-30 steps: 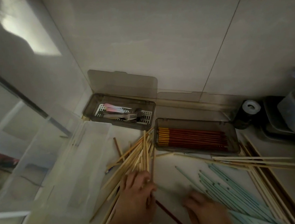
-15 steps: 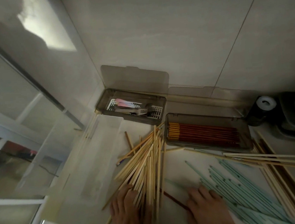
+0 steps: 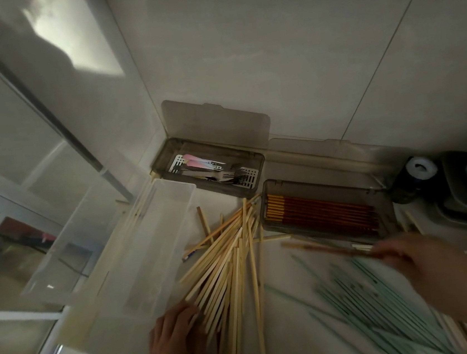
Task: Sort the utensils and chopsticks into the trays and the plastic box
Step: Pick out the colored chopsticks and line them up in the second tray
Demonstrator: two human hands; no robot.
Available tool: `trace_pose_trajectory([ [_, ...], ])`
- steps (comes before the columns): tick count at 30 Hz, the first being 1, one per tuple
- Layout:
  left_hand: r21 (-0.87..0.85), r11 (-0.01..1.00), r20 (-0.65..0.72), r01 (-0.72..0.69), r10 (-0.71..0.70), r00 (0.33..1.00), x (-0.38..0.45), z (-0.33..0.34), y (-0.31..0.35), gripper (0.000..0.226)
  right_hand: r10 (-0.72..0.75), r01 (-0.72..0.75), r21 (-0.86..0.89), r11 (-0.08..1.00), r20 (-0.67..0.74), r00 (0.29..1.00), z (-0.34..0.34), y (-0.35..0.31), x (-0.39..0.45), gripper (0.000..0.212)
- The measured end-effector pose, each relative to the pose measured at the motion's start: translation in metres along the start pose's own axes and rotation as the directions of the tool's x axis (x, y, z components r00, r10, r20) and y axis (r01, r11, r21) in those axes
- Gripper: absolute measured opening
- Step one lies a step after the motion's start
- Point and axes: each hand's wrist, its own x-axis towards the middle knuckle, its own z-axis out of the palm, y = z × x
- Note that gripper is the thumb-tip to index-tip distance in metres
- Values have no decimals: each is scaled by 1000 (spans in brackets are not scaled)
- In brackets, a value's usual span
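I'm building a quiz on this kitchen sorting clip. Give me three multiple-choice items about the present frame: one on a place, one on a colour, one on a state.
1. Where do the forks lie?
A. in the tray by the wall corner
B. in the clear plastic box
C. loose on the counter

2. What colour are the chopsticks in the right tray?
A. pale green
B. dark red with yellow ends
C. black

3. What is the right hand doing?
A. resting flat and holding nothing
B. holding a dark chopstick
C. lifting a tray lid

Answers:
1 A, the forks sit on the perforated insert of the corner tray.
2 B, the red chopsticks show yellow ends at the tray's left side.
3 B, a blurred dark chopstick sticks out leftward from its fingers.
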Motion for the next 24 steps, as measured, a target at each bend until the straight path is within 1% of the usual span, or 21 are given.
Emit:
trace_pose_trajectory([
  [1,5,1000,0,0,0,1000,0,1,-1,35,-14,15,19,1000,-71,997,-5,2,10,26],
  [3,13,1000,-16,23,-22,1000,-1,4,0,31,5,0,31,1000,-181,983,-5,3,35,19],
  [5,25,999,-32,45,-45,998,-1,6,3,31,45,-38,37,999,-200,979,6,1,60,15],
  [8,33,997,-22,71,-71,997,0,5,9,34,87,-91,-25,996,-120,989,26,-1,91,16],
  [10,23,996,-19,81,-81,997,0,4,12,36,112,-113,-28,993,-45,993,36,3,106,17],
  [12,13,997,-24,76,-76,997,-2,3,15,36,165,-164,-22,986,20,986,43,8,117,16],
  [14,9,998,-21,60,-60,998,-4,5,17,34,202,-198,-58,979,72,977,46,14,123,15],
  [17,28,999,-13,39,-39,999,-7,7,18,33,202,-180,-146,973,150,968,49,18,131,16],
  [19,50,999,-3,-16,16,1000,-8,7,18,33,196,-164,-202,966,152,969,48,16,131,17],
  [20,56,998,-1,-42,42,999,-9,8,19,33,174,-147,-221,964,108,979,47,11,129,16],
  [21,61,996,-2,-61,61,998,-9,8,19,33,121,-114,-225,968,16,993,46,4,126,13],
  [22,65,995,-6,-76,76,997,-10,10,21,33,35,-58,-210,976,-113,993,47,-7,122,11],
  [23,71,993,-13,-89,90,996,-11,12,22,32,-72,27,-188,982,-240,968,49,-22,115,8],
  [24,76,991,-22,-108,110,994,-13,15,24,31,-185,134,-174,976,-324,928,54,-41,105,7],
])
